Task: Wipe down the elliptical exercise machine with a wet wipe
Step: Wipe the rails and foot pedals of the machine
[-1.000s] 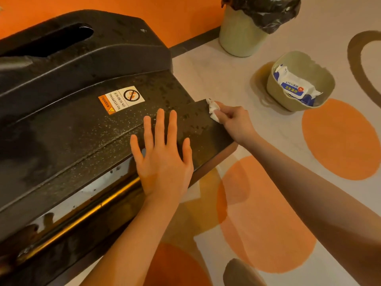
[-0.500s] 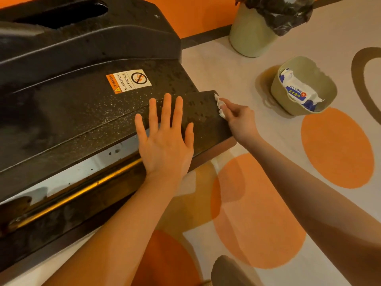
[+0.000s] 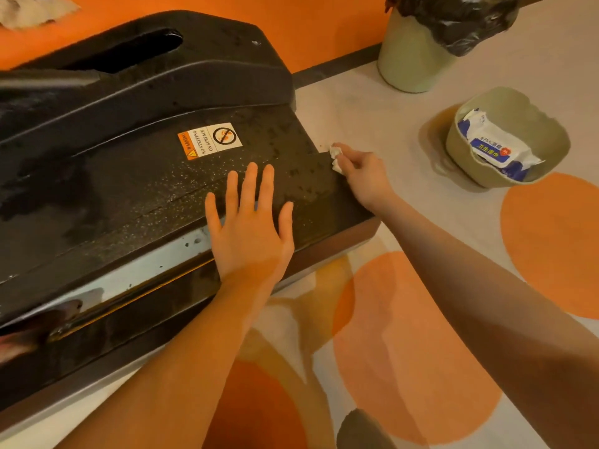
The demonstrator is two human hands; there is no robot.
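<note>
At the far corner of the elliptical machine (image 3: 146, 176), your right hand (image 3: 363, 176) is pinching the balled-up wet wipe (image 3: 336, 158), sliding farther along the end edge. Your left hand (image 3: 249, 228) is staying flat, fingers straight, steadying the machine.

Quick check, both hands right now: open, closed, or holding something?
Left hand: open, fingers spread flat on the black machine cover.
Right hand: closed, fingers pinching a crumpled white wet wipe against the cover's end edge.

left hand (image 3: 251, 228) flat, fingers spread, right hand (image 3: 364, 178) fingers pinched
</note>
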